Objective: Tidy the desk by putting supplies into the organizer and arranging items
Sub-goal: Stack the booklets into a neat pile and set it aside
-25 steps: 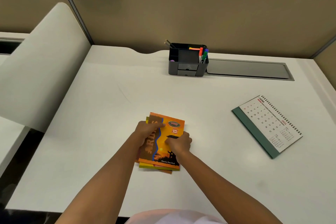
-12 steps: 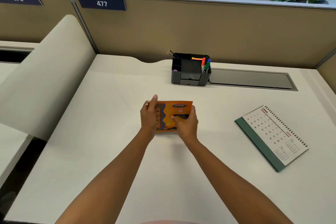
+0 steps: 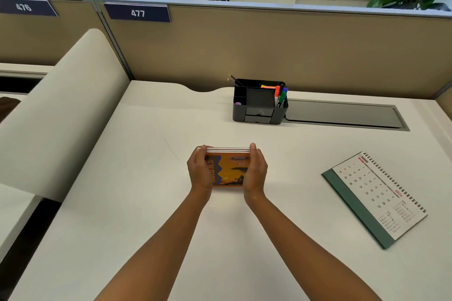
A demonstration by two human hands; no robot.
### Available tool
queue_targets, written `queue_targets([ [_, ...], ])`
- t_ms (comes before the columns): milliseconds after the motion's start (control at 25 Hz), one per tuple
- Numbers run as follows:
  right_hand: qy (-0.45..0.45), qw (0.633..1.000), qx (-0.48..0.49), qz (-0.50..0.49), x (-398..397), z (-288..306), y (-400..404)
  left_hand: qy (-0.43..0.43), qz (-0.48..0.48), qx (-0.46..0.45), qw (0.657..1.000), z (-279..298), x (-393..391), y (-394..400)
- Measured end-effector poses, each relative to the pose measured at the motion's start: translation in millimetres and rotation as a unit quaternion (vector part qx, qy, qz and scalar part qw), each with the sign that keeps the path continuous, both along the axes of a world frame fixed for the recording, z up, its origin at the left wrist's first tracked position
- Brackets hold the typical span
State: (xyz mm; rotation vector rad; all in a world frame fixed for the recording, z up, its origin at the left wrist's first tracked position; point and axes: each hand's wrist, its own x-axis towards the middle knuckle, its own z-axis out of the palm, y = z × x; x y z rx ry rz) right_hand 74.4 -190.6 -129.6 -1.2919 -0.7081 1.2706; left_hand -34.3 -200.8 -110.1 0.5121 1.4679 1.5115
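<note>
A small stack of orange notebooks [image 3: 230, 171] stands on its lower edge on the white desk [image 3: 146, 203], tilted toward me. My left hand [image 3: 199, 171] grips its left side and my right hand [image 3: 255, 172] grips its right side. Behind it, near the partition, sits the black desk organizer [image 3: 259, 109] holding coloured markers [image 3: 281, 96], sticky notes, pencils and a purple item.
A desk calendar [image 3: 381, 197] lies flat at the right. A grey cable tray lid [image 3: 342, 115] is set into the desk beside the organizer. A tan partition [image 3: 269, 51] backs the desk and a curved cream divider [image 3: 56, 117] borders the left.
The notebooks lay flat under my hands a second ago. Both hands have lifted them upright, squared them from both sides, and moved them further from me.
</note>
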Motion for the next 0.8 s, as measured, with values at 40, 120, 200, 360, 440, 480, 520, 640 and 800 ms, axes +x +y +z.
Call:
queue_targets([
  [40,-0.002,1.0,-0.007,-0.015,-2,-1,1,-0.003,0.002,0.0,1.0,0,3,-1],
  [120,-0.009,0.999,-0.003,-0.04,-6,5,3,0.004,0.014,0.011,1.0,1,5,1],
  [200,-0.023,0.999,0.019,-0.046,-7,11,11,0.028,0.023,0.031,0.999,0,6,8],
  [360,-0.043,0.998,0.043,-0.03,-2,8,21,0.055,-0.004,0.039,0.998,-5,6,13],
  [440,-0.038,0.998,0.047,-0.019,3,-3,15,0.066,-0.037,0.031,0.997,-12,3,8],
  [480,-0.039,0.998,0.052,-0.012,5,-7,12,0.068,-0.048,0.031,0.996,-14,3,7],
  [520,-0.042,0.998,0.055,-0.004,6,-10,11,0.072,-0.054,0.033,0.995,-15,2,7],
  [640,-0.05,0.997,0.057,0.0,4,-11,12,0.086,-0.055,0.037,0.994,-8,2,8],
  [800,-0.064,0.995,0.079,0.012,7,-12,11,0.09,-0.08,0.052,0.991,-13,-1,6],
])
